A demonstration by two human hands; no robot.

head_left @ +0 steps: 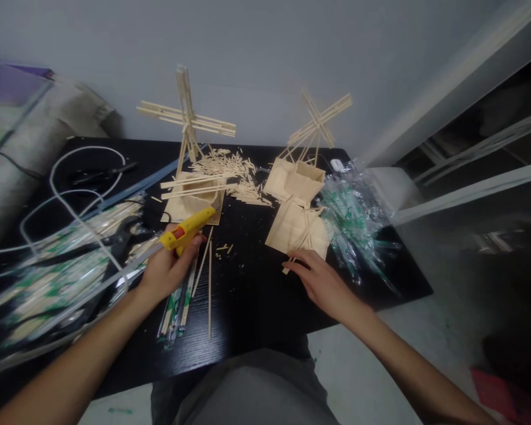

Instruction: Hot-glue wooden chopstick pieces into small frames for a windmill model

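My left hand (pixel 166 270) is closed around a yellow glue gun (pixel 186 229), its nozzle aimed at a wooden stick structure (pixel 193 198) with a windmill-like cross (pixel 186 118) on top. My right hand (pixel 321 282) rests on the black table (pixel 248 307), fingers stretched toward a flat panel of glued sticks (pixel 297 231) and touching a loose stick at its near edge. A second stick box (pixel 294 180) with its own cross (pixel 318 121) stands behind that panel.
Cut stick pieces (pixel 232 168) lie scattered at the back. Wrapped chopsticks (pixel 48 277), black pliers (pixel 110 245) and a white cable (pixel 71 195) crowd the left. Empty plastic wrappers (pixel 351 218) pile up on the right. Loose sticks (pixel 206 277) lie near my left hand.
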